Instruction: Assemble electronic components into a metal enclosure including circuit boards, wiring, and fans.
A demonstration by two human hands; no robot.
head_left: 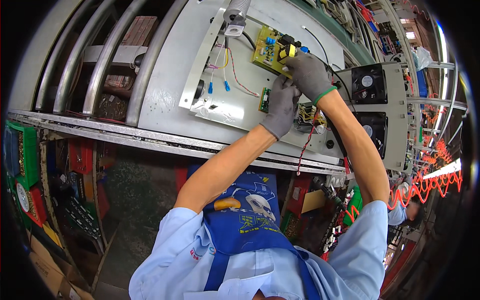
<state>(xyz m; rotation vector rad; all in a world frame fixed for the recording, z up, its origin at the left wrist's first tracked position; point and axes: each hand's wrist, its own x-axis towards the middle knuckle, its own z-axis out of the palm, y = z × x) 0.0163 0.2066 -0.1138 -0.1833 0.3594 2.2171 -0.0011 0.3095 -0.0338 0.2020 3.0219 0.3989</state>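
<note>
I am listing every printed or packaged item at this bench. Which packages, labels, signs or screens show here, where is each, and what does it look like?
Round white label: at the hub of the upper black square fan on the grey metal panel, right of the gloved right hand.
Round white label: on the lower black fan, just below.
Brown cardboard boxes: lower left corner, partly hidden.
Printed cartoon patch: blue apron chest, white and orange.
No screens or signs visible.

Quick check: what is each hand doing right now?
Left hand: grey-gloved, fingers curled on the grey metal panel; grip unclear.
Right hand: grey-gloved, closed on the yellow-green circuit board.
</note>
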